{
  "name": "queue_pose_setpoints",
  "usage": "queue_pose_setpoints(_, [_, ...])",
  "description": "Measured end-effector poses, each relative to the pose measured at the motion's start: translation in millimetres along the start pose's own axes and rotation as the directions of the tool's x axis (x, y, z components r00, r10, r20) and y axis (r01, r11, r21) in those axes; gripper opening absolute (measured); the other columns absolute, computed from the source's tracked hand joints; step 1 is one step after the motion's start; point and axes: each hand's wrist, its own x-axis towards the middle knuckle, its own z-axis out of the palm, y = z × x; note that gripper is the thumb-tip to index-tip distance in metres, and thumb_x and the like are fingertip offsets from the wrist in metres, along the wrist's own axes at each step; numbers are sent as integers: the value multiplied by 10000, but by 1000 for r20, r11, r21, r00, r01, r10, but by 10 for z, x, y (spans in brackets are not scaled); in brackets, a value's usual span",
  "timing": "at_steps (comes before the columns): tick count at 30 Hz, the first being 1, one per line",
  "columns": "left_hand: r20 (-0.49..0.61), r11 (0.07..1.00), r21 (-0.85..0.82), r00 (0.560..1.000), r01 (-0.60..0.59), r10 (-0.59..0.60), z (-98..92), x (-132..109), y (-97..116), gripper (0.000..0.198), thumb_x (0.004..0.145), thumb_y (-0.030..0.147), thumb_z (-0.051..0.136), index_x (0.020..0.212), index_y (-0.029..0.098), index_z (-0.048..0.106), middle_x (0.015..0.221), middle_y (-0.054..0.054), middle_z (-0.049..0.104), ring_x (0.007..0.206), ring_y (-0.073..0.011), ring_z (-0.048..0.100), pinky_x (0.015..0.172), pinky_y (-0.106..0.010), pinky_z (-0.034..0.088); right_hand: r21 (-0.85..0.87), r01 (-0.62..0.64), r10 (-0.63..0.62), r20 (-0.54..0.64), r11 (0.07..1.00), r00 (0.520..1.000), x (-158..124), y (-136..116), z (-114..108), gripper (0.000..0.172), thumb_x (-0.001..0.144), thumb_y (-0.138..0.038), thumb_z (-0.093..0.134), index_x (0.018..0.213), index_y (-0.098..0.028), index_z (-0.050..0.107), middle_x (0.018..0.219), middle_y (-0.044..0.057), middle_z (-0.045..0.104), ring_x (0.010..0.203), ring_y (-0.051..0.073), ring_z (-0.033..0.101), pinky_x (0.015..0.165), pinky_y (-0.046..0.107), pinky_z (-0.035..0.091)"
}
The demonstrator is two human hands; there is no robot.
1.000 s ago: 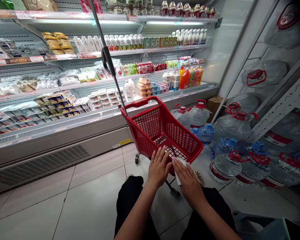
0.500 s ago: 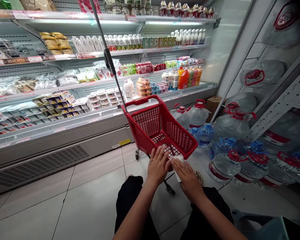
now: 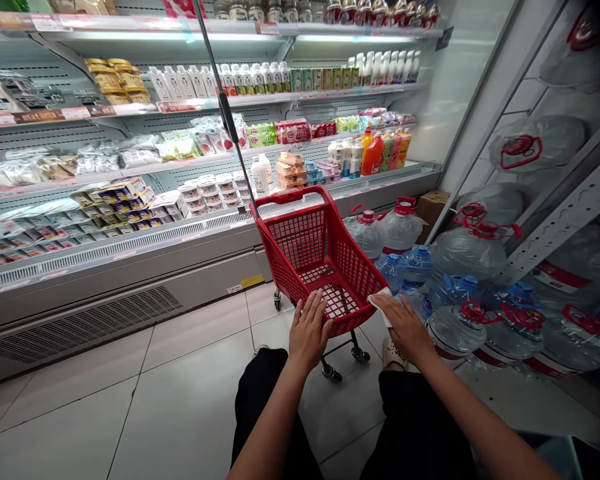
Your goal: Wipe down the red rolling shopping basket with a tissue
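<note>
A red plastic shopping cart (image 3: 290,267) with a mesh basket stands on the tiled floor in front of me. My left hand (image 3: 309,328) lies on the near rim of its basket, fingers extended and nothing seen in it. At the basket's near right corner, my right hand (image 3: 403,323) holds a white cloth or tissue (image 3: 381,299) against the rim, the cloth partly hidden under the fingers. A long metal pole (image 3: 225,107) rises from the cart's left side.
An open chilled display shelf (image 3: 220,267) with dairy cartons and bottles runs behind the cart. Large water bottles (image 3: 455,330) stand on the floor at the right, beside a white metal rack (image 3: 560,220). My legs are below the hands.
My right hand has moved right with the white cloth, away from my left hand, to the basket's corner. The left hand stays near the rim, slightly further left.
</note>
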Motion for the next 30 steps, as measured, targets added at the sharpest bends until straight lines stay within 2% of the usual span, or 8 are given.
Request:
queue_pose_setpoints(5, [-47,996,4,995,84,-83,60,-11,-119,637,1106,362,345,1676,220,98,1718,-73,240,1592,-225,208,1285,-488,283,65,-1,5,-47,998,999,74,-362,91,682,940,-94,357,1611,-217,362,1496,64,599,1423,203,496,1265,482,282])
queue_pose_setpoints(8, [-90,989,29,986,146,-143,48,-45,-231,660,1102,302,321,1681,236,13,1724,-71,219,1588,-226,220,1279,-488,295,100,30,-24,-56,995,998,110,-681,102,694,941,-95,357,1624,-212,333,1550,66,549,1464,208,451,1263,482,297])
queue_pose_setpoints(11, [-107,984,71,982,161,-153,43,-107,-266,657,1098,265,313,1683,245,15,1718,-56,235,1581,-222,244,1288,-488,276,99,113,-110,-34,989,993,182,-986,87,785,896,-55,358,1656,-211,237,1618,55,469,1512,196,385,1273,479,282])
queue_pose_setpoints(15, [-71,991,97,994,88,-81,46,-214,-236,632,1096,256,340,1681,259,101,1699,-24,284,1570,-194,271,1309,-461,227,69,179,-181,25,981,983,256,-1220,49,902,823,-5,382,1669,-205,138,1677,34,364,1546,175,320,1287,460,257])
queue_pose_setpoints(18, [-41,992,102,997,71,-67,5,-267,-264,600,1101,283,351,1671,280,167,1693,-5,293,1566,-187,283,1326,-477,160,46,191,-194,57,980,979,206,-1093,21,932,807,19,363,1670,-224,108,1687,21,333,1553,165,307,1288,462,246])
queue_pose_setpoints(24, [-33,994,70,996,86,-84,-48,-271,-325,584,1107,330,356,1666,279,193,1697,-8,286,1569,-194,280,1333,-491,103,-2,73,-73,6,997,997,20,-464,7,852,890,4,335,1672,-254,115,1644,26,425,1534,166,351,1286,468,249])
queue_pose_setpoints(26, [-40,994,60,995,96,-94,-24,-261,-297,591,1106,334,360,1667,283,182,1701,-11,280,1571,-202,275,1331,-505,110,19,41,-40,-21,999,999,7,-435,32,816,916,-8,323,1672,-252,134,1630,32,448,1530,170,361,1281,467,269])
queue_pose_setpoints(30, [-40,992,53,993,113,-111,16,-252,-243,603,1108,344,357,1671,279,153,1704,-14,270,1573,-205,271,1328,-512,129,140,-9,15,-37,990,999,52,-652,50,718,976,-72,315,1661,-264,218,1592,41,502,1505,196,411,1277,496,292])
